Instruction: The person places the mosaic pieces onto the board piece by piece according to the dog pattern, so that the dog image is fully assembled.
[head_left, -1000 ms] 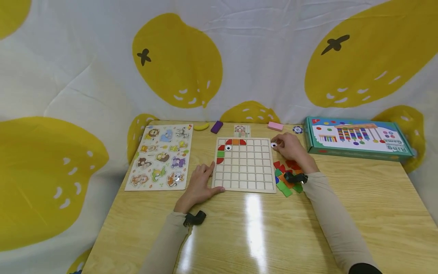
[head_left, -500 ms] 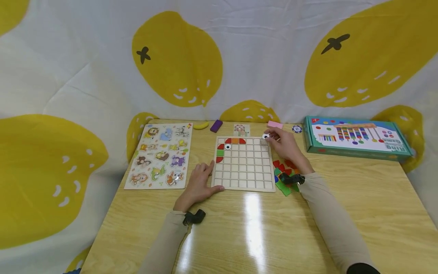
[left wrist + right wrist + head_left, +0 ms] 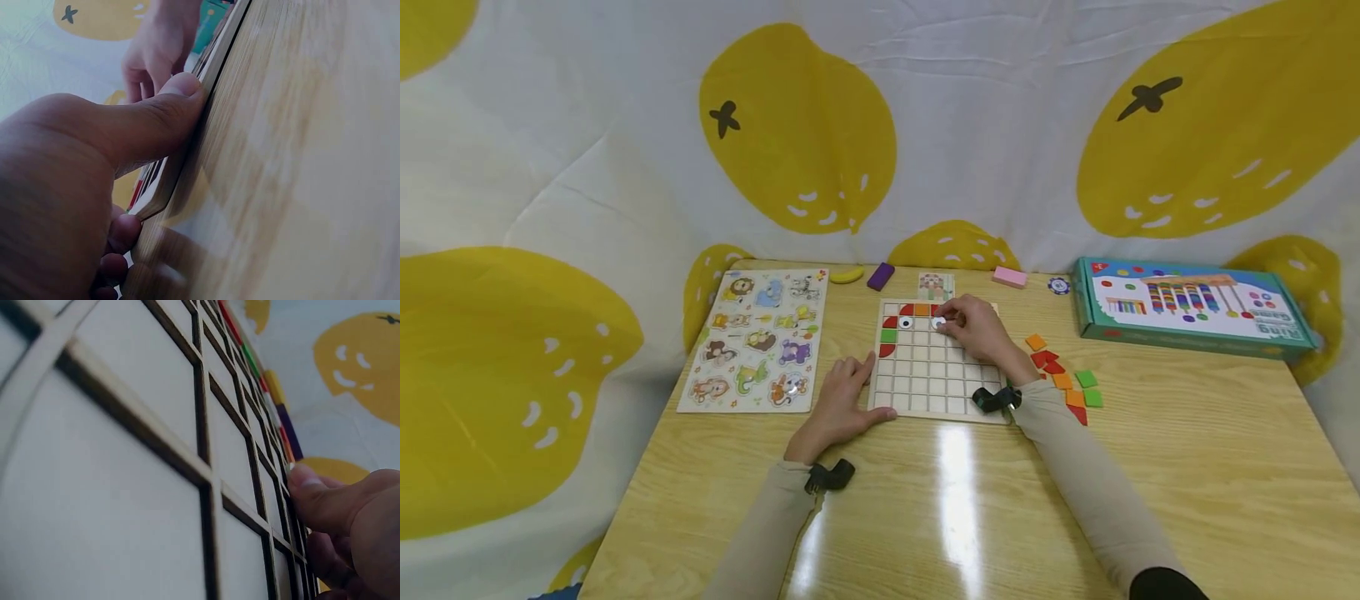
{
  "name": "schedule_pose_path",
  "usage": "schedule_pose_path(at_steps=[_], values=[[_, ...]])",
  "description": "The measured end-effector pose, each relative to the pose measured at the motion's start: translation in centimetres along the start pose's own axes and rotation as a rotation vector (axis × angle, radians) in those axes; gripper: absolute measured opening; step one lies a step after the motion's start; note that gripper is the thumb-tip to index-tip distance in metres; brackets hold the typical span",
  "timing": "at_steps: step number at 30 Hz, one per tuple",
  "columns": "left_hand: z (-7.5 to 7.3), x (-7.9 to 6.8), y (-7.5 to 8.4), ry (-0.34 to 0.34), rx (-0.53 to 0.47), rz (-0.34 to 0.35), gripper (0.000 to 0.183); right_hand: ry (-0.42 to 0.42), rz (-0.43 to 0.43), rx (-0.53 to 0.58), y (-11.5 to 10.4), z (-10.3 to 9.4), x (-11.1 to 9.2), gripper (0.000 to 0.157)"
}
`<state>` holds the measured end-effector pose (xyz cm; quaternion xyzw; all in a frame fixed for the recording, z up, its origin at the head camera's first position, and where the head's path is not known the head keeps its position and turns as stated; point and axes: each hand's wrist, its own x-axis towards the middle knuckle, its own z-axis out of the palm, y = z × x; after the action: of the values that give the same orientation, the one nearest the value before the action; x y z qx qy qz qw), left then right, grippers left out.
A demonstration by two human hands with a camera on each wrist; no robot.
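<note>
Eye tile (image 3: 938,322) at upper rows of board (image 3: 928,375), pinched by right hand (image 3: 981,329).
Right grip: thumb and finger on the tile, can't tell if seated. Second eye tile (image 3: 906,322) sits left of it. Left hand (image 3: 838,404): grip spread, at board's near-left corner. Loose tiles (image 3: 1063,380) right of board on desk (image 3: 880,508); animal puzzle (image 3: 741,354) left, green box (image 3: 1195,307) far right.

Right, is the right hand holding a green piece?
No, the right hand pinches a round white piece at the grid board.
</note>
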<state>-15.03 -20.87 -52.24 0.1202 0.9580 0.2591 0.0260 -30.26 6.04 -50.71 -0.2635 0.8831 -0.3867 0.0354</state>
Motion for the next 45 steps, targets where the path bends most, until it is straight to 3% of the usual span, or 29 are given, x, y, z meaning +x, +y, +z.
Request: schedule_pose_path(at_steps=[4,11,16,19,23,28,36,45], values=[[0.0,0.1,0.3,-0.003,-0.002,0.011,0.107,0.017,0.002,-0.035,0.0,-0.1,-0.3,0.024],[0.0,0.4,0.6,0.007,0.008,0.031,0.108,0.064,0.027,-0.002,0.0,-0.4,-0.6,0.022],[0.2,0.2,0.5,-0.004,0.013,0.016,0.109,0.068,-0.002,0.033,0.4,-1.0,-1.0,0.028],[0.2,0.0,0.4,-0.009,0.005,0.004,0.108,0.104,-0.011,0.053,0.7,-2.7,-2.0,0.029],[0.0,-0.3,0.3,0.002,-0.017,-0.011,0.108,0.138,0.030,0.011,1.0,-6.4,-4.9,0.027],[-0.2,-0.7,0.0,0.010,-0.041,-0.030,0.108,0.070,0.078,-0.119,1.8,-9.6,-9.0,0.027],[-0.3,-0.7,-0.2,0.002,-0.034,-0.035,0.108,-0.001,0.195,-0.315,3.2,-9.8,-11.9,0.031],[0.0,-0.1,0.1,-0.002,-0.036,-0.014,0.108,-0.004,0.283,-0.278,4.2,-9.8,-12.4,0.014]])
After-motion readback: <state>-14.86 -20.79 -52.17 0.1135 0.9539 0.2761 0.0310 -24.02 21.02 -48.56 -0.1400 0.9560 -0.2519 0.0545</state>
